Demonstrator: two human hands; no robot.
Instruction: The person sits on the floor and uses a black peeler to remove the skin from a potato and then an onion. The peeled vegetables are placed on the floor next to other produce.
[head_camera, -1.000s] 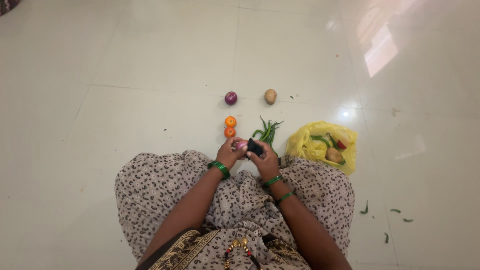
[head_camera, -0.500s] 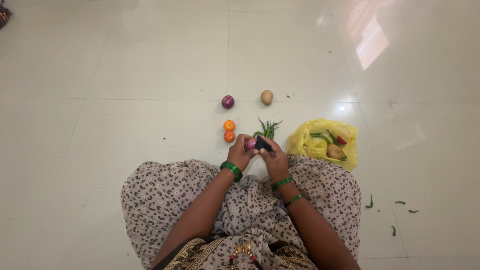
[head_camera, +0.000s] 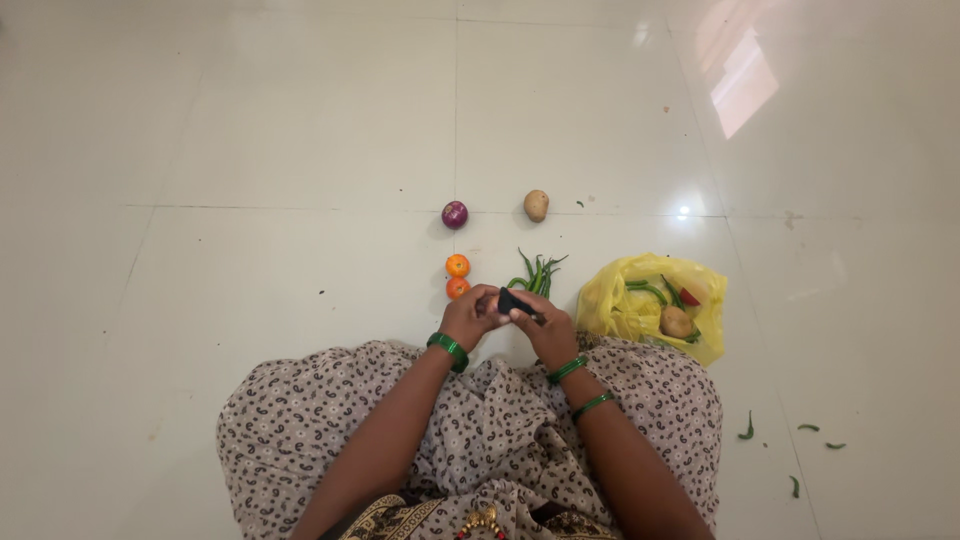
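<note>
Two hands meet just above your lap, over the patterned cloth of your dress (head_camera: 480, 410). Your left hand (head_camera: 468, 316) is curled closed around something small; from this view the fingers cover it, so you cannot tell what it is. Your right hand (head_camera: 545, 330) grips a small black tool (head_camera: 514, 302), which sticks out toward the left hand and touches it. Green bangles (head_camera: 448, 350) ring your left wrist, with two more on the right.

On the pale tiled floor (head_camera: 250, 250) in front of you, two small orange tomatoes (head_camera: 457, 276) sit one behind the other, just beyond your left hand. Beside them, a bunch of green chillies (head_camera: 536, 273) lies just past the tool. Farther out, a purple onion (head_camera: 454, 214) and a potato (head_camera: 536, 205) rest near each other along a tile seam.

To your right, a yellow plastic bag (head_camera: 620, 305) lies open beside your knee, holding a potato, some green chillies and something red. A few loose green chilli bits (head_camera: 800, 450) are scattered on the floor well off to the right.
</note>
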